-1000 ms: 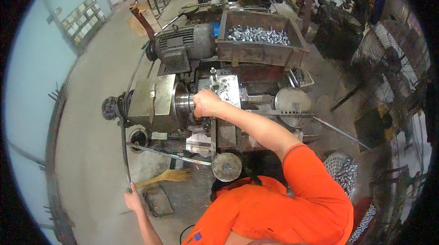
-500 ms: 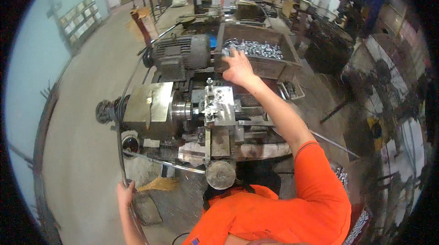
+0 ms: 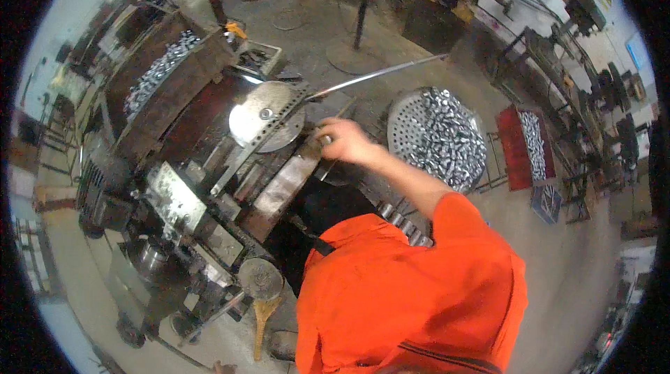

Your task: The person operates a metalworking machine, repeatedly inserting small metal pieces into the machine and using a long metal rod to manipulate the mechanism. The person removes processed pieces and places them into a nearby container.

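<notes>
My right hand (image 3: 343, 141) reaches out from an orange sleeve to the near end of a lathe-like machine (image 3: 174, 199). Its fingers are curled around a small shiny metal part (image 3: 325, 139), just above a brown steel block (image 3: 279, 189). A round drilled metal disc (image 3: 267, 117) lies to the left of the hand. A long thin steel rod (image 3: 380, 70) runs past it toward the upper right. Only a sliver of my left hand (image 3: 223, 368) shows at the lower edge, and its grip is hidden.
A round perforated basket (image 3: 436, 137) full of small metal parts stands to the right of the hand, with a red tray (image 3: 534, 144) of parts beyond it. A rusty bin (image 3: 164, 67) of parts sits at the machine's far side. A handwheel (image 3: 259, 278) juts out near my body.
My head has turned, so the machine now lies tilted at the left. My right hand has come back from the parts bin to the machine's near end beside the basket.
</notes>
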`<state>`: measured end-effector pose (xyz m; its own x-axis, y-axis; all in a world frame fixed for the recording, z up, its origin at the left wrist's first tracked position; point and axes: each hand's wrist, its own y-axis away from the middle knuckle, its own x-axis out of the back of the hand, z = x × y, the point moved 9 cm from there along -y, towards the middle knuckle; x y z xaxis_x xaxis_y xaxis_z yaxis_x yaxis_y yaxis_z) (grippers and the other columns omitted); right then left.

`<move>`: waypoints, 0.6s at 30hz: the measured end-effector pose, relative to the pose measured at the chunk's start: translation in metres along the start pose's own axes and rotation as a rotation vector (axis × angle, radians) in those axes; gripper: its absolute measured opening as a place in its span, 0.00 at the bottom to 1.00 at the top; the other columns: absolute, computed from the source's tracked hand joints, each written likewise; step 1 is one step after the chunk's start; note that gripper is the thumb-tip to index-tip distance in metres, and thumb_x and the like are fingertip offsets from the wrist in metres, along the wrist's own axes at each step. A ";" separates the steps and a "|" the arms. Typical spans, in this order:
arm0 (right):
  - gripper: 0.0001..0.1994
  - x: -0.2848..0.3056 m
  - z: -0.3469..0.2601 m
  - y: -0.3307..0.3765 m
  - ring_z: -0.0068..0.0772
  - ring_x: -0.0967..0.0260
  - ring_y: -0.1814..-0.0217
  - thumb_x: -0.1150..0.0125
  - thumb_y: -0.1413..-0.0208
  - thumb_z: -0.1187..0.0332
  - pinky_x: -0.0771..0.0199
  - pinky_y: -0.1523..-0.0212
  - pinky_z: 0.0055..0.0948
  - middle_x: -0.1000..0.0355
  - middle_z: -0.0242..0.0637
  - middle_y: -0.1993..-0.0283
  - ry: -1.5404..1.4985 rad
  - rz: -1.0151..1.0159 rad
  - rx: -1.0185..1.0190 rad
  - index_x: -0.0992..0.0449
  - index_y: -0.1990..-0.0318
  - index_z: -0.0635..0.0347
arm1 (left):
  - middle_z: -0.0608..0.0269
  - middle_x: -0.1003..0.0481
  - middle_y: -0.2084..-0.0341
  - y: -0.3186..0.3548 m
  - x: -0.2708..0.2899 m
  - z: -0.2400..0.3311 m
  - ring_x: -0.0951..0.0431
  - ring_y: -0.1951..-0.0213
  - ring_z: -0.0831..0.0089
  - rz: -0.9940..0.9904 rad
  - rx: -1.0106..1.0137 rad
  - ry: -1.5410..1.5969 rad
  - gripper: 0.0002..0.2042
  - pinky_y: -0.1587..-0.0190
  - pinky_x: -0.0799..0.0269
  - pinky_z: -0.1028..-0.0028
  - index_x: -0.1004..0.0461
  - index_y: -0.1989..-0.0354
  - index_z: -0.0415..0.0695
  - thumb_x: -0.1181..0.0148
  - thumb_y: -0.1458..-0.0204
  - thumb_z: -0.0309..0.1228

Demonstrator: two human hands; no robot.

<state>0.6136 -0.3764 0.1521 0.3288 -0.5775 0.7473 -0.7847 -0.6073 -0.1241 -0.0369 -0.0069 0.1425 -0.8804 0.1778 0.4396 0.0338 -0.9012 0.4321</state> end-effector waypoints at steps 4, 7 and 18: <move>0.17 0.089 0.180 0.088 0.46 0.30 0.59 0.39 0.69 0.60 0.28 0.58 0.36 0.29 0.44 0.59 0.465 0.281 -0.423 0.21 0.68 0.57 | 0.57 0.31 0.83 -0.018 -0.015 0.008 0.33 0.81 0.69 -0.030 -0.058 0.022 0.11 0.77 0.31 0.68 0.31 0.73 0.35 0.37 0.55 0.29; 0.14 0.114 0.280 0.111 0.46 0.30 0.61 0.40 0.66 0.57 0.28 0.58 0.35 0.27 0.42 0.65 0.776 0.204 -0.432 0.21 0.72 0.55 | 0.57 0.29 0.82 -0.017 -0.021 0.008 0.31 0.79 0.68 -0.040 -0.027 -0.032 0.10 0.74 0.30 0.69 0.30 0.72 0.35 0.38 0.53 0.30; 0.17 0.107 0.318 0.074 0.48 0.32 0.51 0.47 0.56 0.59 0.32 0.51 0.40 0.29 0.51 0.55 0.662 -0.179 -0.705 0.23 0.64 0.62 | 0.59 0.31 0.88 -0.059 0.052 -0.052 0.31 0.87 0.71 0.122 -0.232 -0.092 0.15 0.82 0.31 0.70 0.33 0.73 0.36 0.38 0.55 0.37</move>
<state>0.7575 -0.6569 0.0157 0.2811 0.0441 0.9587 -0.9566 -0.0670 0.2836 -0.1099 0.0347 0.0988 -0.8297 0.0882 0.5512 0.0180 -0.9827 0.1842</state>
